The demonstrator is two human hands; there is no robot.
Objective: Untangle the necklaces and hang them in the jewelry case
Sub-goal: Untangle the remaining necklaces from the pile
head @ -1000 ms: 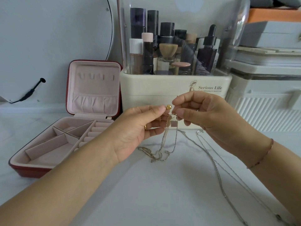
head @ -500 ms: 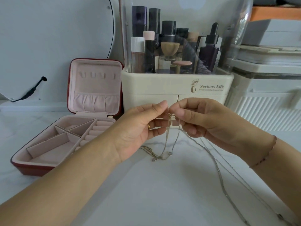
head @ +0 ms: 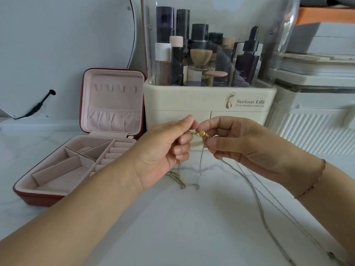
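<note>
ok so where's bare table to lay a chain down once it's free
Most open: the marble table between the two forearms, nearer than the tangled necklaces. A smaller patch lies left of the jewelry case. Crowded: the back edge, with the cosmetics organizer and white bins, and the right side, where silver chains trail from the right hand.

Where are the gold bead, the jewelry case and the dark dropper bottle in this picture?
gold bead (head: pixel 201 133): head view, on the bead's shiny front.
jewelry case (head: pixel 113 104): head view, on the pink lining of its raised lid.
dropper bottle (head: pixel 246 71): head view, on its dark body.
</note>
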